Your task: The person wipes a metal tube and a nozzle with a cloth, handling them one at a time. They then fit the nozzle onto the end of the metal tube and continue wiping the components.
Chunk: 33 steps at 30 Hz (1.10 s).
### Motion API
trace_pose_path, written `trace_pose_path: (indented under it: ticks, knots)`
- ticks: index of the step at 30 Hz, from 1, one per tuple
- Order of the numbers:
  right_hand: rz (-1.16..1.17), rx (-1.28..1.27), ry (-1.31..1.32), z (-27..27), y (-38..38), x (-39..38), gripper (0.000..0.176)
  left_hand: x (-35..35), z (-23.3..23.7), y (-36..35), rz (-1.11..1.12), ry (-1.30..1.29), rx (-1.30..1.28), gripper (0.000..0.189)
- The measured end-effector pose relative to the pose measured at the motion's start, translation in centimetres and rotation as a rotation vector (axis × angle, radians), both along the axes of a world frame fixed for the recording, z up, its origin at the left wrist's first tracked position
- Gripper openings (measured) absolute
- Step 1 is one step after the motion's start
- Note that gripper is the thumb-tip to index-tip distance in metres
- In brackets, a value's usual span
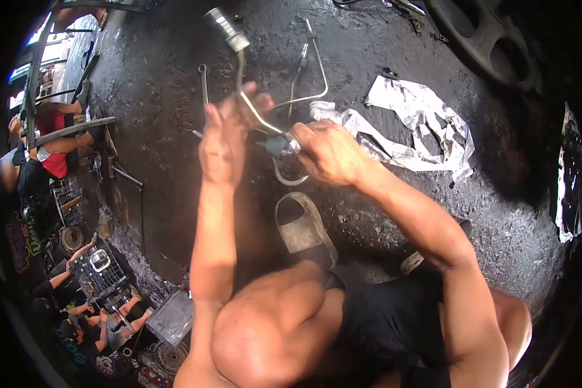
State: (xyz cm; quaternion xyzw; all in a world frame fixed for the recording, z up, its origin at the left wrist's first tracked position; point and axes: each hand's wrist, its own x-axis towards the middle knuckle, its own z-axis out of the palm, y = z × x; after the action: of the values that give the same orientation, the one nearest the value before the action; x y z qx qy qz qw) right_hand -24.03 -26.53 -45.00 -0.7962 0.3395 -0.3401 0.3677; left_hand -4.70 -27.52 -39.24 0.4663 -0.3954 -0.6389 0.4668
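Observation:
A bent metal pipe (255, 114) with a threaded fitting at its upper end slants down to my right hand (330, 152). That hand is closed around the pipe's lower end, beside a blue-green part (276, 147). My left hand (227, 132) is raised at the pipe's left side, fingers apart and blurred; whether it touches the pipe is unclear. Under the hands lies a curved metal piece (290, 178), partly hidden. A second bent pipe (324, 81) lies on the floor above my right hand. Behind my left hand a wrench (204, 81) shows its ring end.
White stained cloth (427, 107) lies on the dark, grimy floor to the right. A sandal (301, 226) is on one foot below the hands. Large wheel-like metal part (498, 45) at top right. Several people, an engine block (100, 275) and a grey box (172, 317) are at left.

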Motion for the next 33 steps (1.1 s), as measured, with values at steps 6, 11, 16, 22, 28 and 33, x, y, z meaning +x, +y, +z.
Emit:
trace_pose_path:
  ticks: [6,11,16,22,28,33]
  knots:
    - [-0.119,0.271,0.015,-1.0,1.2,0.1,0.017,-0.2,-2.6,3.9,0.01,-0.423,-0.129,0.056]
    - [-0.388,0.367,-0.2,-1.4,2.1,2.2,0.017,-3.3,-2.7,5.1,0.368,-0.294,0.095,0.067]
    - [-0.575,0.554,-0.186,-2.0,2.1,2.9,0.026,-3.9,-3.5,6.6,0.182,-0.428,0.198,0.027]
    - [-0.647,0.664,-0.234,-5.3,3.4,4.0,0.031,-5.3,-4.5,5.0,0.102,-0.774,0.048,0.031]
    - [-0.773,0.96,-0.275,-5.7,-0.5,3.5,0.033,-5.9,-3.8,5.7,0.07,-0.932,0.076,0.022]
    - [-0.795,1.494,-1.1,-7.7,-7.3,1.0,0.033,-5.6,-6.3,6.6,0.093,-0.817,0.118,0.026]
